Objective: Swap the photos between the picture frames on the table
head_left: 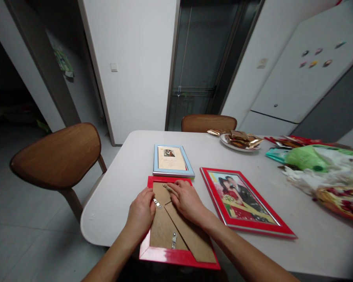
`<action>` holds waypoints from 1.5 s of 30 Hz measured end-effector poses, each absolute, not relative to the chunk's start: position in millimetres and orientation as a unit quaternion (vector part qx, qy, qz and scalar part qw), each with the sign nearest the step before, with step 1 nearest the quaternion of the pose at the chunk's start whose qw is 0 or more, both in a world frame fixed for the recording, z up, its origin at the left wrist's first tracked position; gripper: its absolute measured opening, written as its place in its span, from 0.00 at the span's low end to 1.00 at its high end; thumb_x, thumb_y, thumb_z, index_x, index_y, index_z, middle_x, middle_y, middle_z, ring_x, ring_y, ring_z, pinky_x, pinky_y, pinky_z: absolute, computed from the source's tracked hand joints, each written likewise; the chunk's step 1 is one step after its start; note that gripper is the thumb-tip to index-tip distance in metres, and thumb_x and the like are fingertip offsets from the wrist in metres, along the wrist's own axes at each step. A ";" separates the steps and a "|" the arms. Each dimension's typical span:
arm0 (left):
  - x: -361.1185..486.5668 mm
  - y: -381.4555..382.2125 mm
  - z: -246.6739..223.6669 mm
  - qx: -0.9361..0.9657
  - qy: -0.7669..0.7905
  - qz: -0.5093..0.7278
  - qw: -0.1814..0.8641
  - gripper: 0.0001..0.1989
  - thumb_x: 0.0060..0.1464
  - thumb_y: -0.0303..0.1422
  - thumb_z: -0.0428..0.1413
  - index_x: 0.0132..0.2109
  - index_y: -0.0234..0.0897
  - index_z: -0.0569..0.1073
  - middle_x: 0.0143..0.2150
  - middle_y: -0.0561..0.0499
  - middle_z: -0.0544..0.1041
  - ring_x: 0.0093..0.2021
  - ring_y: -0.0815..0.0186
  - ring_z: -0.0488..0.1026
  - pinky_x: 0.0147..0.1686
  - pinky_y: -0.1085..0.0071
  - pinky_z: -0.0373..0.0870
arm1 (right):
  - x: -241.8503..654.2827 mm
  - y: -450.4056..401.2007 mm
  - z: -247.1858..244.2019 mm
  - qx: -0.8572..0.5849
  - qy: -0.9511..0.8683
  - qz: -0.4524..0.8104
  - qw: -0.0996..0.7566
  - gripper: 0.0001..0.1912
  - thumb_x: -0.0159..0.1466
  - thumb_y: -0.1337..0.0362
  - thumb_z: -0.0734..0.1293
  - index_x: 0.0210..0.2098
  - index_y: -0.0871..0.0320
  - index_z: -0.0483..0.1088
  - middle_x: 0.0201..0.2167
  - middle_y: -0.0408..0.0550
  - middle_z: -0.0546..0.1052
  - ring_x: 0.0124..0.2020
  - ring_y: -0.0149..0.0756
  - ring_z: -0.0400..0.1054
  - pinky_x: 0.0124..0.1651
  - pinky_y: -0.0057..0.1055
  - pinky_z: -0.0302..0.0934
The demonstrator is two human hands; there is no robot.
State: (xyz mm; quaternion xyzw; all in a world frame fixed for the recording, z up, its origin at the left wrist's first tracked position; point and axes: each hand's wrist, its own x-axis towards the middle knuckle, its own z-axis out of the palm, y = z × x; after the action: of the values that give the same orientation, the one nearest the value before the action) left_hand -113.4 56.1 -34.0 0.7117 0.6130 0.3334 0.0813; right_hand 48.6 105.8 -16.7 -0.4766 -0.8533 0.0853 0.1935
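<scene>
A red picture frame (170, 256) lies face down at the table's near edge, its brown backing board (160, 233) and diagonal stand leg (191, 239) showing. My left hand (141, 211) is closed on the frame's left side, thumb and fingertips beside a small metal clip (157, 203). Over the upper right of the backing rests my right hand (186, 199); its fingers are bent at the frame's top, with fingertips on another metal clip (166, 187). A third clip (174, 239) sits near the bottom of the board. The frame's right side is partly hidden by my right hand and forearm.
A blue frame (172, 172) with a printed card stands just beyond, flat on the white table (120, 188). Right of my hands lies a red photo frame (247, 227). Farther off are a plate (238, 148) of wrapped packets, a green bag (307, 160) and wooden chairs (59, 156).
</scene>
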 end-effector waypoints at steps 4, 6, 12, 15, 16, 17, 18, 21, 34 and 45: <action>-113.4 55.7 -33.2 0.706 0.613 0.341 0.092 0.14 0.48 0.20 0.46 0.39 0.38 0.69 0.44 0.49 0.71 0.44 0.66 0.68 0.45 0.69 0.64 | 70.5 72.8 3.7 -0.371 -0.895 0.187 0.159 0.17 0.52 0.70 0.62 0.41 0.53 0.69 0.47 0.49 0.63 0.47 0.37 0.56 0.49 0.36 0.51; -113.3 54.9 -33.8 0.701 0.617 0.344 0.096 0.13 0.48 0.20 0.46 0.39 0.37 0.69 0.44 0.48 0.71 0.45 0.65 0.68 0.46 0.68 0.64 | 76.3 57.1 7.9 -0.332 -0.905 0.236 0.119 0.15 0.50 0.70 0.64 0.38 0.51 0.71 0.48 0.47 0.63 0.48 0.37 0.55 0.50 0.36 0.50; -113.0 54.8 -35.2 0.695 0.620 0.351 0.101 0.13 0.48 0.21 0.47 0.40 0.36 0.69 0.46 0.47 0.71 0.47 0.64 0.67 0.48 0.66 0.63 | 67.3 43.2 -8.4 -0.351 -0.899 0.225 0.138 0.06 0.52 0.66 0.66 0.29 0.51 0.73 0.44 0.47 0.65 0.47 0.39 0.55 0.51 0.40 0.48; -113.3 54.5 -35.3 0.691 0.621 0.357 0.103 0.12 0.49 0.21 0.47 0.39 0.37 0.70 0.46 0.48 0.71 0.46 0.64 0.67 0.48 0.66 0.63 | 64.4 46.0 -15.7 -0.369 -0.889 0.212 0.170 0.06 0.53 0.66 0.64 0.30 0.54 0.72 0.44 0.48 0.65 0.46 0.38 0.56 0.50 0.37 0.50; -113.5 54.2 -35.5 0.689 0.621 0.359 0.105 0.12 0.49 0.22 0.47 0.39 0.37 0.70 0.46 0.48 0.71 0.46 0.65 0.67 0.48 0.66 0.63 | 64.6 47.0 -16.7 -0.384 -0.881 0.206 0.184 0.08 0.53 0.66 0.64 0.33 0.54 0.71 0.45 0.49 0.65 0.46 0.37 0.56 0.49 0.36 0.50; -113.7 53.9 -35.7 0.687 0.621 0.361 0.107 0.12 0.49 0.22 0.47 0.39 0.37 0.70 0.46 0.48 0.71 0.47 0.65 0.67 0.48 0.65 0.63 | 65.0 47.9 -17.3 -0.405 -0.871 0.197 0.194 0.11 0.52 0.65 0.64 0.36 0.55 0.70 0.46 0.50 0.64 0.46 0.38 0.56 0.49 0.35 0.51; -113.9 53.5 -35.9 0.686 0.621 0.363 0.110 0.12 0.49 0.22 0.47 0.39 0.37 0.70 0.47 0.48 0.71 0.47 0.64 0.67 0.49 0.65 0.62 | 65.4 48.7 -17.5 -0.432 -0.860 0.184 0.200 0.14 0.51 0.64 0.65 0.39 0.56 0.69 0.45 0.51 0.64 0.46 0.39 0.57 0.48 0.35 0.52; -114.1 52.5 -35.7 0.682 0.620 0.369 0.120 0.13 0.50 0.22 0.46 0.41 0.36 0.70 0.48 0.47 0.70 0.48 0.64 0.66 0.50 0.64 0.61 | 64.2 50.3 -17.3 -0.492 -0.839 0.152 0.178 0.19 0.50 0.61 0.65 0.42 0.56 0.66 0.40 0.51 0.66 0.41 0.40 0.59 0.44 0.35 0.54; -108.5 44.7 -17.9 0.605 0.581 0.467 0.280 0.16 0.50 0.31 0.48 0.48 0.36 0.63 0.45 0.46 0.72 0.44 0.63 0.69 0.43 0.65 0.65 | 56.5 51.6 17.1 -0.504 -0.809 0.197 0.229 0.20 0.47 0.68 0.63 0.41 0.59 0.67 0.37 0.50 0.68 0.41 0.38 0.60 0.46 0.32 0.54; -198.6 24.4 -10.3 0.344 0.595 0.534 0.493 0.18 0.45 0.33 0.53 0.45 0.36 0.63 0.28 0.53 0.76 0.24 0.65 0.73 0.24 0.72 0.68 | 94.0 71.8 -8.5 -0.589 -0.773 0.138 0.189 0.19 0.55 0.60 0.59 0.45 0.61 0.64 0.37 0.54 0.70 0.37 0.40 0.65 0.40 0.35 0.57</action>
State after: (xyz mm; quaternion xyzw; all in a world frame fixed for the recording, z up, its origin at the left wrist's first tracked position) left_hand -198.6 24.4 -10.3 0.3438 0.5948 0.5342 0.4927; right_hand 94.0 71.8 -8.5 -0.5894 -0.7734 0.1375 0.1886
